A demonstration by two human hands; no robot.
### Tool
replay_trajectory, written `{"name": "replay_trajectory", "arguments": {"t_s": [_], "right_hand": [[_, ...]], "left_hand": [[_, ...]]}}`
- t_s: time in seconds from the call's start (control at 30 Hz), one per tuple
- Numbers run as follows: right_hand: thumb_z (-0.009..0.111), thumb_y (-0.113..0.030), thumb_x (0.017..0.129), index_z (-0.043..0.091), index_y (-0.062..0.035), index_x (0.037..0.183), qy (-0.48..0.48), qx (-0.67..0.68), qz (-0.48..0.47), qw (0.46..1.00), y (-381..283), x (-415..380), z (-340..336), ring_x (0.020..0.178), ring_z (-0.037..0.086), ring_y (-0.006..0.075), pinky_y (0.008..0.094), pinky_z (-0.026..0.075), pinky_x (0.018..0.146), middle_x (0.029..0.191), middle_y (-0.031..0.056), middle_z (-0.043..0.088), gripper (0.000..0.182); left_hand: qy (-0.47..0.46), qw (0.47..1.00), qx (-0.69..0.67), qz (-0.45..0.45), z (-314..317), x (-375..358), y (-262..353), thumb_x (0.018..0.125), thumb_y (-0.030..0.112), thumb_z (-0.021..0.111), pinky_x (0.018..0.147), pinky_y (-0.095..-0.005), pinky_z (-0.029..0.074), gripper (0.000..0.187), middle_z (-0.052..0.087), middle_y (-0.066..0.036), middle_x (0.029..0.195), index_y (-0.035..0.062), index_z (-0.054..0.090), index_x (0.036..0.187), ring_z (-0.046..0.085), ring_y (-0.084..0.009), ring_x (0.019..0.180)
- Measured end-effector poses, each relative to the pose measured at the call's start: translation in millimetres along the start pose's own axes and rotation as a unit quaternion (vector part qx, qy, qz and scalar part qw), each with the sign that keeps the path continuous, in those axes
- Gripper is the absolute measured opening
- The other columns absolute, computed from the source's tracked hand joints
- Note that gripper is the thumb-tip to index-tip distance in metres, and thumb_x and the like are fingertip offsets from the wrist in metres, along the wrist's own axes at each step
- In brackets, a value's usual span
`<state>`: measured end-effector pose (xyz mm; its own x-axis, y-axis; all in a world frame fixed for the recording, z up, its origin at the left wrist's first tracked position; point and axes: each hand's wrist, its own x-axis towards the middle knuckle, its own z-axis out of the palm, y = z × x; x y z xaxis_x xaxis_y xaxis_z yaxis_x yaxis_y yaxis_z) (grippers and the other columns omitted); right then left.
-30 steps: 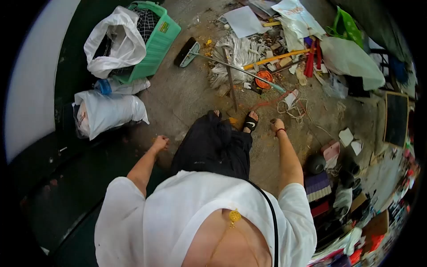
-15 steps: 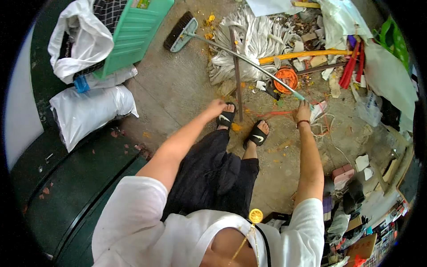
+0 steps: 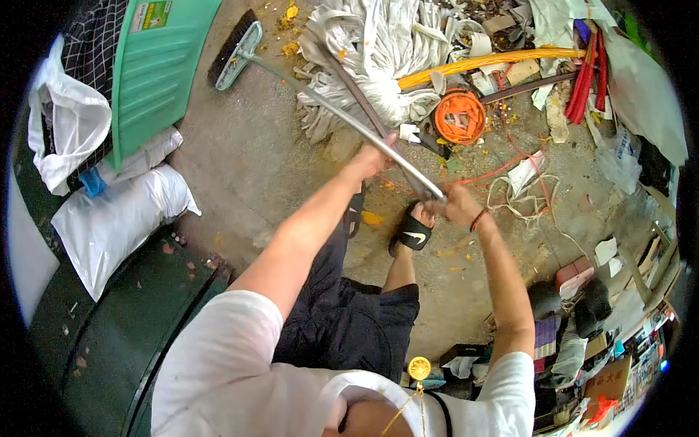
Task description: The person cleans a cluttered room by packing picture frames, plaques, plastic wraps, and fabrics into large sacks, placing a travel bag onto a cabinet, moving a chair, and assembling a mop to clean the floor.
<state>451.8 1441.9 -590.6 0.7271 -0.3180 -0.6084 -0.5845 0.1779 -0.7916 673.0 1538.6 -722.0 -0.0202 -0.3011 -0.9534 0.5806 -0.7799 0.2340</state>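
Observation:
A broom with a dark-bristled head (image 3: 239, 57) lies slanted across the view, its metal handle (image 3: 342, 114) running down to the right. My left hand (image 3: 373, 159) is closed at the middle of the crossing poles; a brown strip (image 3: 353, 86) passes there too, and which of the two it grips is hard to tell. My right hand (image 3: 457, 204), a little blurred, is wrapped round the handle's end, above the sandalled foot. Beyond my hands spreads a heap of whitish mop strands (image 3: 378, 44). An orange round basket (image 3: 459, 116) sits right of the strands.
At the left stand a green bin (image 3: 156, 80) and a stuffed white bag (image 3: 120, 218). A yellow pole (image 3: 488, 64), red strips (image 3: 582, 87), cord and scraps litter the floor at the right. Shoes and boxes (image 3: 575, 277) lie at the lower right.
My left hand has moved right and up to the poles. My right hand has come down and left with the handle's end. The view has shifted, and the brown strip now slants.

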Motion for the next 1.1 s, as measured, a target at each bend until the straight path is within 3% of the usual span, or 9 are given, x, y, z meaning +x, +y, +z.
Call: {"name": "replay_trajectory", "arguments": {"t_s": [0.03, 0.2, 0.27, 0.43, 0.53, 0.6, 0.87, 0.97, 1.1], "right_hand": [[0.063, -0.026, 0.067, 0.059, -0.0003, 0.08, 0.004, -0.003, 0.0, 1.0, -12.1, -5.5, -0.2, 0.06, 0.056, 0.0227, 0.0349, 0.043, 0.057, 0.064, 0.0129, 0.058, 0.029], [0.061, -0.031, 0.071, 0.059, 0.0018, 0.078, -0.063, 0.055, 0.09, 0.992, -41.4, -16.1, -19.9, 0.06, 0.054, 0.0167, 0.0316, 0.042, 0.055, 0.063, 0.0113, 0.058, 0.033], [0.06, -0.033, 0.071, 0.06, 0.0017, 0.078, -0.105, 0.001, 0.059, 0.993, -42.0, -8.8, -18.3, 0.059, 0.054, 0.0168, 0.0309, 0.042, 0.054, 0.063, 0.0106, 0.058, 0.035], [0.055, -0.035, 0.075, 0.061, 0.0001, 0.082, -0.217, 0.122, 0.156, 0.956, -54.3, 39.8, -37.2, 0.06, 0.055, 0.0169, 0.0283, 0.044, 0.056, 0.07, 0.0069, 0.06, 0.036], [0.05, -0.025, 0.08, 0.06, -0.0036, 0.088, 0.263, 0.323, 0.043, 0.908, 31.9, 125.1, -63.6, 0.069, 0.055, 0.0141, 0.0243, 0.045, 0.059, 0.075, 0.0047, 0.059, 0.024], [0.048, -0.022, 0.081, 0.059, -0.0047, 0.088, 0.328, 0.254, 0.053, 0.908, 89.3, 179.7, -105.7, 0.073, 0.055, 0.015, 0.0282, 0.045, 0.061, 0.076, 0.0051, 0.057, 0.022], [0.056, -0.03, 0.076, 0.049, -0.0064, 0.098, 0.387, 0.653, 0.109, 0.642, 59.3, 262.1, -127.4, 0.095, 0.045, 0.0242, 0.0422, 0.034, 0.088, 0.099, 0.0087, 0.051, 0.033], [0.053, -0.027, 0.079, 0.044, -0.0109, 0.073, 0.307, 0.73, -0.046, 0.609, 90.1, 271.6, -139.0, 0.054, 0.044, 0.0169, 0.0338, 0.043, 0.054, 0.056, 0.0012, 0.042, 0.019], [0.05, -0.031, 0.08, 0.033, -0.0138, 0.06, 0.38, 0.658, 0.032, 0.649, -39.2, 207.2, -121.2, 0.043, 0.031, 0.0129, 0.0256, 0.029, 0.043, 0.046, -0.0019, 0.03, 0.031]], "left_hand": [[-0.128, 0.982, -0.14, -0.008, 10.6, -15.1, 5.9, 0.081, 0.033, 0.052, 0.063, -0.0386, 0.047, 0.035, 0.052, -0.011, 0.094, 0.0031, 0.047, 0.098, 0.049, -0.0188, 0.062], [-0.148, 0.976, 0.157, -0.002, -10.7, -88.9, 9.0, 0.079, 0.026, 0.053, 0.078, -0.0433, 0.042, 0.036, 0.052, -0.012, 0.106, 0.0084, 0.046, 0.11, 0.048, -0.023, 0.1], [-0.201, 0.945, -0.258, 0.017, -2.3, -115.9, 22.8, 0.079, 0.024, 0.049, 0.077, -0.0424, 0.042, 0.033, 0.055, -0.011, 0.101, 0.0053, 0.048, 0.106, 0.051, -0.0243, 0.094], [-0.141, 0.911, -0.384, 0.063, 13.0, -90.6, 42.7, 0.083, 0.028, 0.044, 0.07, -0.0415, 0.043, 0.026, 0.051, -0.004, 0.064, 0.0037, 0.051, 0.083, 0.051, -0.0235, 0.065], [-0.092, 0.906, -0.406, 0.074, 18.4, -90.1, 45.1, 0.084, 0.028, 0.045, 0.066, -0.0369, 0.045, 0.025, 0.05, -0.004, 0.061, 0.0042, 0.052, 0.082, 0.051, -0.021, 0.061], [-0.096, 0.912, -0.393, 0.075, 21.6, -109.7, 57.7, 0.084, 0.026, 0.046, 0.065, -0.0365, 0.046, 0.022, 0.051, -0.004, 0.061, 0.0048, 0.051, 0.084, 0.052, -0.0199, 0.061], [-0.065, 0.918, -0.39, 0.044, 1.7, -160.9, 48.8, 0.084, 0.021, 0.044, 0.061, -0.0326, 0.04, 0.019, 0.045, -0.001, 0.06, 0.0074, 0.045, 0.071, 0.046, -0.0161, 0.058], [-0.044, 0.916, -0.396, 0.042, -4.1, -174.8, 55.4, 0.082, 0.018, 0.048, 0.059, -0.0323, 0.04, 0.017, 0.043, -0.001, 0.058, 0.0076, 0.045, 0.069, 0.044, -0.0154, 0.054], [0.013, 0.897, -0.435, 0.076, 1.8, -204.3, 69.8, 0.078, 0.015, 0.053, 0.048, -0.03, 0.038, 0.016, 0.039, 0.0, 0.052, 0.008, 0.043, 0.068, 0.039, -0.0127, 0.044]]}}
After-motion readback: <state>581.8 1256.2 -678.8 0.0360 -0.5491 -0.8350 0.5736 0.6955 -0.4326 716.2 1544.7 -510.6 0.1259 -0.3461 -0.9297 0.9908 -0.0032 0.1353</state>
